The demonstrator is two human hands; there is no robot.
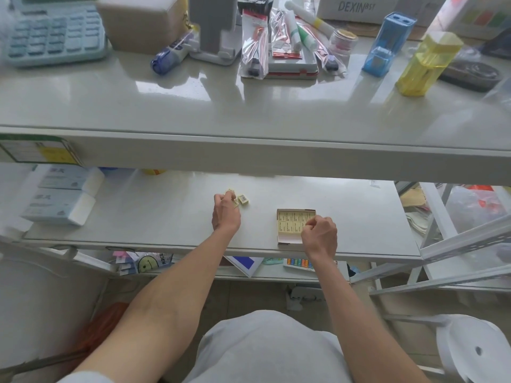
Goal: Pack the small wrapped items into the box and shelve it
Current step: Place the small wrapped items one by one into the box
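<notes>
A small open cardboard box [287, 239] lies on the lower shelf, filled with rows of pale yellow wrapped items [290, 222]. My right hand [320, 233] rests over the box's right side, fingers curled; whether it pinches an item I cannot tell. To the left, my left hand [225, 214] closes its fingers on a small yellow wrapped item [230, 192]. Another loose wrapped item with a barcode [243, 199] lies on the shelf just right of that hand.
The lower shelf [138, 211] carries stacked pale blue boxes [59, 200] at the left. The upper shelf [193, 106] overhangs it, crowded with a calculator [55, 31], packaged pens, and blue [387, 42] and yellow [425, 64] plastic cases. Metal racking [456, 244] stands right.
</notes>
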